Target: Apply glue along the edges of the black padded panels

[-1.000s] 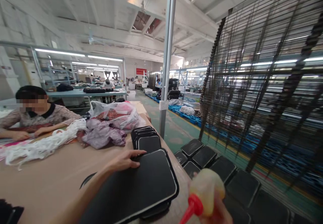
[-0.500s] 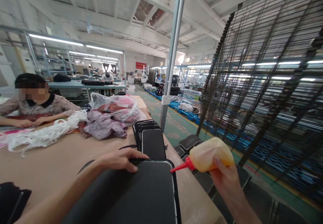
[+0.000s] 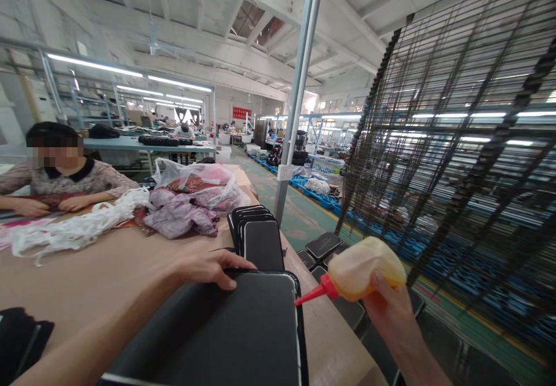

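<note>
My left hand [image 3: 208, 270] rests fingers-down on the far edge of a large black panel [image 3: 226, 334] with a pale rim, lying on the brown table [image 3: 87, 276]. My right hand [image 3: 391, 310] grips a yellowish squeeze bottle [image 3: 365, 268] with a red nozzle [image 3: 310, 296]. The nozzle tip points at the panel's right edge, close to it. A stack of smaller black panels [image 3: 258, 238] lies just beyond the large one.
A seated person [image 3: 56, 177] works at the table's far left beside white straps [image 3: 73, 229], purple fabric [image 3: 178, 218] and a plastic bag [image 3: 200, 186]. A metal post [image 3: 297, 96] and a tall wire rack [image 3: 460, 154] stand to the right. Black panels [image 3: 324, 246] lie on the floor.
My right hand lifted the squeeze bottle from low in front up to the panel's right edge, nozzle turned toward it. My view shifted slightly; my left hand stayed on the panel.
</note>
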Available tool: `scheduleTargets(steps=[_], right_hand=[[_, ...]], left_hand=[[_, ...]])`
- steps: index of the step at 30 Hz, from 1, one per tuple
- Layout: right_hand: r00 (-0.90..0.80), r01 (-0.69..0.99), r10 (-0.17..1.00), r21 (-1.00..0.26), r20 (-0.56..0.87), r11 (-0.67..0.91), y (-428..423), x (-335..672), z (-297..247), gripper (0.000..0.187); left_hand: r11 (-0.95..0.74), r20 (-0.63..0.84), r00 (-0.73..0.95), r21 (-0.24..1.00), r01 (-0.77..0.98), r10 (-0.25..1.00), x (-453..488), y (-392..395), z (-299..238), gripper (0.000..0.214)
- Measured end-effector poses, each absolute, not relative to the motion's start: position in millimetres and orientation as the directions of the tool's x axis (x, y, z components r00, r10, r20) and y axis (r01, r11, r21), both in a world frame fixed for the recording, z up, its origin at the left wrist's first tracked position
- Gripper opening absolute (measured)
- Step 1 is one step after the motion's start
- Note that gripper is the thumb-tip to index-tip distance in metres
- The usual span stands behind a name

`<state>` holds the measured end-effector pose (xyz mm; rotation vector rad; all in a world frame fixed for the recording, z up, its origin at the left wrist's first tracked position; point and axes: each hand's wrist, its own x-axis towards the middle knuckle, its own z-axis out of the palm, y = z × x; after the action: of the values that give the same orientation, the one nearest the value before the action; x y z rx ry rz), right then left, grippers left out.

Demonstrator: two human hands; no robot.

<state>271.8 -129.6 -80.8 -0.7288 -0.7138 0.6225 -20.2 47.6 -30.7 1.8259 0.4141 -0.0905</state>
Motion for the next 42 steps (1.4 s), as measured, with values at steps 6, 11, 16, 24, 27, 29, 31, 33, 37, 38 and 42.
scheduleTargets(steps=[6,11,16,24,27,29,31,33,37,38,42], right_hand=[[0.585,-0.264,0.722,-0.755,0.369,0.6,-139,271,-87,0.055],[0.572,-0.277,0.733,-0.755,0.368,0.594,-144,272,-93,0.052],[0.571,-0.29,0.743,-0.761,0.349,0.581,-149,271,-97,0.052],[0.533,-0.319,0.774,-0.766,0.342,0.558,-155,265,-99,0.052],[0.556,-0.306,0.761,-0.769,0.334,0.561,-156,266,-103,0.053],[0.566,-0.303,0.758,-0.773,0.324,0.557,-156,266,-105,0.053],[0.573,-0.299,0.755,-0.776,0.32,0.555,-156,267,-106,0.053],[0.572,-0.297,0.756,-0.778,0.32,0.554,-156,267,-106,0.052],[0.587,-0.289,0.752,-0.79,0.3,0.541,-157,267,-108,0.054],[0.597,-0.283,0.747,-0.795,0.292,0.537,-157,266,-108,0.054],[0.612,-0.251,0.738,-0.814,0.285,0.523,-159,264,-103,0.053]], left_hand=[[-0.177,-0.274,0.928,0.93,0.323,0.253,-21,42,-29,0.054],[-0.154,-0.276,0.929,0.935,0.319,0.248,-21,42,-31,0.054],[-0.157,-0.273,0.93,0.935,0.317,0.247,-20,42,-33,0.053],[-0.125,-0.273,0.933,0.943,0.307,0.234,-23,47,-41,0.051],[-0.109,-0.272,0.933,0.946,0.304,0.237,-23,49,-44,0.052],[-0.105,-0.268,0.931,0.948,0.301,0.248,-23,50,-47,0.053],[-0.101,-0.265,0.93,0.949,0.298,0.254,-23,51,-49,0.054],[-0.089,-0.269,0.93,0.95,0.299,0.25,-23,52,-50,0.054],[-0.085,-0.269,0.93,0.951,0.298,0.251,-23,52,-50,0.055],[-0.093,-0.267,0.928,0.95,0.299,0.261,-23,52,-50,0.055],[-0.122,-0.264,0.915,0.942,0.313,0.304,-23,54,-51,0.053]])
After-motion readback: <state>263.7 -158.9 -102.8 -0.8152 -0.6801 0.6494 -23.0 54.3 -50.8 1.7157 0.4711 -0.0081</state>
